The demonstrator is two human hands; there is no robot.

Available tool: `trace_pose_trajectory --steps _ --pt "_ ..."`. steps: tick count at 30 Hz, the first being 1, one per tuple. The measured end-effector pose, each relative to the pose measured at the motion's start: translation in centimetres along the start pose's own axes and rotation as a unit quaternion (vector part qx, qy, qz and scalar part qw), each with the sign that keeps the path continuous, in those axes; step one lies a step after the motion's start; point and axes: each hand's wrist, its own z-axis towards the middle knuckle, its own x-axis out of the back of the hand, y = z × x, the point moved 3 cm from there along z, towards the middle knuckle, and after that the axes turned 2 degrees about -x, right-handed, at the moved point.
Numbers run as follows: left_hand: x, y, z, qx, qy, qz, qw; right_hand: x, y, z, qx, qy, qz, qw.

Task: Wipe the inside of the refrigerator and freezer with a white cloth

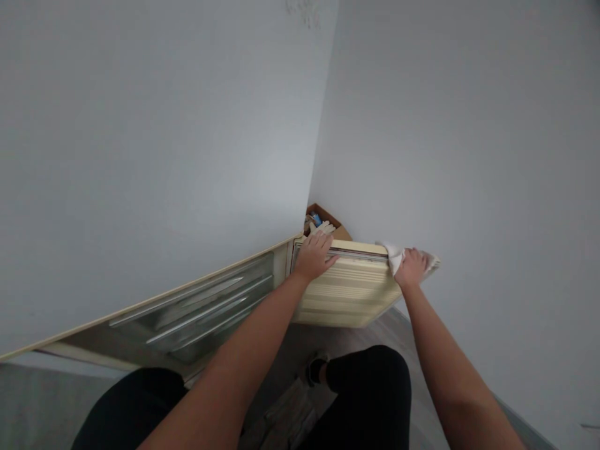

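While my left hand (313, 255) lies flat, fingers spread, steadying the stiff cream slatted cabinet door (347, 290), my right hand (411, 267), closed on the soft, light white cloth (392, 255), should keep it bunched.

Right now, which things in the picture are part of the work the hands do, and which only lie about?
In the work:
- left hand, flat on the cream cabinet door
- right hand, pressing a white cloth on the door's top edge

Lying about:
- cardboard box with small items, in the corner
- glass cabinet front
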Motion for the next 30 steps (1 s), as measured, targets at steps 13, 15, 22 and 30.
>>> trace_pose_trajectory --steps 13,15,22,30 --pt "-1.3 0.3 -2.2 0.004 -0.007 -0.015 1.0 0.5 0.7 3.4 0.025 -0.1 -0.064 0.993" --pt "-1.4 0.4 -2.3 0.002 -0.004 -0.018 1.0 0.2 0.6 3.5 0.034 -0.096 -0.067 0.993" --pt "-1.5 1.1 -2.2 0.027 -0.019 -0.009 0.999 -1.0 0.8 4.0 0.027 -0.075 -0.064 0.995" --pt "-0.9 1.1 -2.2 0.015 -0.061 0.031 0.998 -0.2 0.4 1.8 -0.002 -0.069 -0.036 0.997"
